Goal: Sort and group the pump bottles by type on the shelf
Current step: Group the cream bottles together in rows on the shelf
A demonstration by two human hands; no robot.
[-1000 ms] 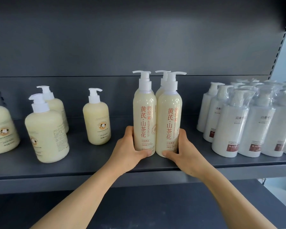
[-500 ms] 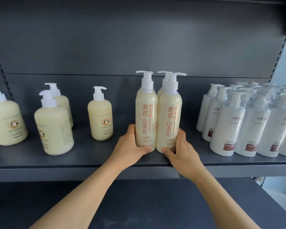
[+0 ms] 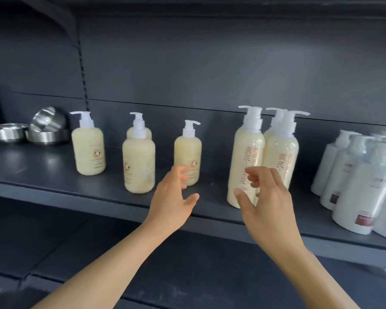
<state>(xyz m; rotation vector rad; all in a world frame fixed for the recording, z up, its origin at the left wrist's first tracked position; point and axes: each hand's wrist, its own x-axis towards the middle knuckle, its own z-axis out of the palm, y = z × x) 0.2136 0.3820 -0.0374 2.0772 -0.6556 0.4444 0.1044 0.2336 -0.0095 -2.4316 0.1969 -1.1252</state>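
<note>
Cream bottles (image 3: 246, 166) with orange lettering, white bottles (image 3: 363, 188), dark grey shelf (image 3: 54, 172)

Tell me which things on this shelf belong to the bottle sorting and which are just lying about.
Job:
short cream pump bottles
tall cream pump bottles with orange lettering
white pump bottles
shelf
left hand and right hand, both holding nothing

Lying about:
steel bowls

We see three tall cream pump bottles with red lettering (image 3: 246, 166) upright near the dark shelf's (image 3: 54, 175) front edge, four short cream pump bottles (image 3: 138, 166) leftward, white pump bottles (image 3: 357, 192) clustered rightward.
</note>
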